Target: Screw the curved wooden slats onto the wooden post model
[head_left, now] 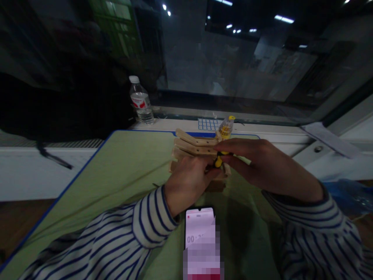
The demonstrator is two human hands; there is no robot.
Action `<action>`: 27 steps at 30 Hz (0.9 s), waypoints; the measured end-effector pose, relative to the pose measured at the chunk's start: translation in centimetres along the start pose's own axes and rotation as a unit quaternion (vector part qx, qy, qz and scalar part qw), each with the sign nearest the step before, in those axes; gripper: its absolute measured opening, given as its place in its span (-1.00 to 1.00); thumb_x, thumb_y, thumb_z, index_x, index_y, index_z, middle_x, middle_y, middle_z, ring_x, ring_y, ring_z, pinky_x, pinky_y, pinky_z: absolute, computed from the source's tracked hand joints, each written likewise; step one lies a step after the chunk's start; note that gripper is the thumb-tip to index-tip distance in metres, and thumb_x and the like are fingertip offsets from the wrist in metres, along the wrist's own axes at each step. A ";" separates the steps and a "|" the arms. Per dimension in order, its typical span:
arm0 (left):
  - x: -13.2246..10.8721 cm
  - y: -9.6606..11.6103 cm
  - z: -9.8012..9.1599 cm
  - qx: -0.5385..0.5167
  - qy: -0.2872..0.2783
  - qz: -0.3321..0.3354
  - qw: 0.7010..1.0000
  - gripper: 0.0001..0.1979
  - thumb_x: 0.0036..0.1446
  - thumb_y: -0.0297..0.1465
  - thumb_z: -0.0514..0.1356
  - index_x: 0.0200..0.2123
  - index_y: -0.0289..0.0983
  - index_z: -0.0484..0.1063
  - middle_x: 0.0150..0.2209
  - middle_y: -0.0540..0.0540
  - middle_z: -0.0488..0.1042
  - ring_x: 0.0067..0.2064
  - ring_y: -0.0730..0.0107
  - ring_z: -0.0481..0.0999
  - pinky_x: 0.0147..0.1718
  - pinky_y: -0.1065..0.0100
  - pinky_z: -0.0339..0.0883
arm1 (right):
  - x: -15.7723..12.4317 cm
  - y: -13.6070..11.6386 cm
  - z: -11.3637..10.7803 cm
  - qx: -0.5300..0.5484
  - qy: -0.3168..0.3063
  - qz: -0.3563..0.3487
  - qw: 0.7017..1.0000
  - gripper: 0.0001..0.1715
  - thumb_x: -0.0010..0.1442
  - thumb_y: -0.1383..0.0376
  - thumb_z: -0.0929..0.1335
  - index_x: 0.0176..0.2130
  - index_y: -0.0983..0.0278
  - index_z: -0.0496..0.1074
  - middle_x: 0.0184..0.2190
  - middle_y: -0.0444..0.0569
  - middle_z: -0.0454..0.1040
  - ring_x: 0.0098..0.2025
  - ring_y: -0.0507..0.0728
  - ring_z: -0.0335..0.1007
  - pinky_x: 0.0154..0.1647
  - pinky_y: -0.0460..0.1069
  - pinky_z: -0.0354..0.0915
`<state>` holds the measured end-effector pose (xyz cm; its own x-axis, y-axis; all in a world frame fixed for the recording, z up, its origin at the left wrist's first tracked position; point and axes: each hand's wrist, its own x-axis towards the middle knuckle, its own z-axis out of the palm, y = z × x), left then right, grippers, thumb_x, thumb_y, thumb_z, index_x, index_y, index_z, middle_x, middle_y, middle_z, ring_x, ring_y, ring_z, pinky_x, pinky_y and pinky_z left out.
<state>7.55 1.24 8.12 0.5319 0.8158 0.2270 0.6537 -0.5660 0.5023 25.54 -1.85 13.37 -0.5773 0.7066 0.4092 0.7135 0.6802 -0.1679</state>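
A wooden assembly (196,147) of several pale slats with small dark holes is raised above the green table, tilted. My left hand (188,181) is closed on its lower near side, the fingertips partly hidden among the wood. From the right, my right hand (256,159) pinches a small yellow-and-black tool (218,160) between thumb and fingers, against the right end of the slats. The tool's far end is hidden, and its exact kind does not show. My left thumb lies close beside the yellow part; whether it touches is unclear.
A phone (200,229) showing a timer lies on the green table (116,171) near me. On the sill stand a water bottle (141,102) and a smaller yellow-capped bottle (226,126). A dark window (186,58) rises behind. Dark cloth (64,105) is at left.
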 end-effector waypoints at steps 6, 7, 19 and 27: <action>0.1 -0.2 -0.1 -0.017 -0.008 0.009 1.000 -0.82 0.18 -0.31 0.22 -0.17 -0.10 0.59 -0.31 0.01 0.63 -0.29 0.26 0.58 -0.40 0.34 0.23 | -0.1 0.0 0.2 -0.018 0.004 0.018 1.000 -0.66 0.30 0.37 0.27 0.04 0.26 0.45 0.00 -0.06 0.55 -0.01 0.09 0.49 0.01 -0.02 0.37; 0.2 -0.3 -0.1 -0.023 -0.010 0.012 1.000 -0.82 0.18 -0.31 0.23 -0.16 -0.09 0.59 -0.30 0.01 0.63 -0.28 0.27 0.58 -0.39 0.34 0.24 | -0.1 0.0 0.2 -0.023 0.003 0.023 0.999 -0.67 0.29 0.37 0.28 0.03 0.25 0.46 -0.01 -0.06 0.55 -0.02 0.10 0.50 0.00 -0.01 0.38; 0.2 -0.5 -0.2 -0.058 -0.063 0.023 0.996 -0.73 0.23 -0.38 0.13 -0.05 -0.06 0.52 -0.13 0.01 0.61 -0.12 0.21 0.57 -0.27 0.30 0.32 | -0.1 -0.1 -0.1 -0.085 -0.010 0.061 0.994 -0.75 0.28 0.22 0.31 -0.11 0.28 0.49 -0.30 -0.07 0.58 -0.32 0.12 0.50 -0.31 0.00 0.28; 0.0 0.2 -0.4 -0.016 -0.035 0.005 0.999 -0.76 0.22 -0.23 0.17 -0.10 -0.12 0.54 -0.26 -0.02 0.62 -0.28 0.26 0.58 -0.34 0.32 0.30 | 0.0 0.1 -0.1 -0.075 -0.008 0.044 0.996 -0.78 0.29 0.24 0.31 -0.13 0.28 0.48 -0.30 -0.04 0.57 -0.33 0.09 0.47 -0.30 -0.02 0.25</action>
<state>7.52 1.19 8.55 0.5754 0.7989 0.1750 0.6311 -0.5698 0.5264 25.63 -1.84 13.38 -0.5149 0.7663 0.3844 0.8123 0.5794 -0.0668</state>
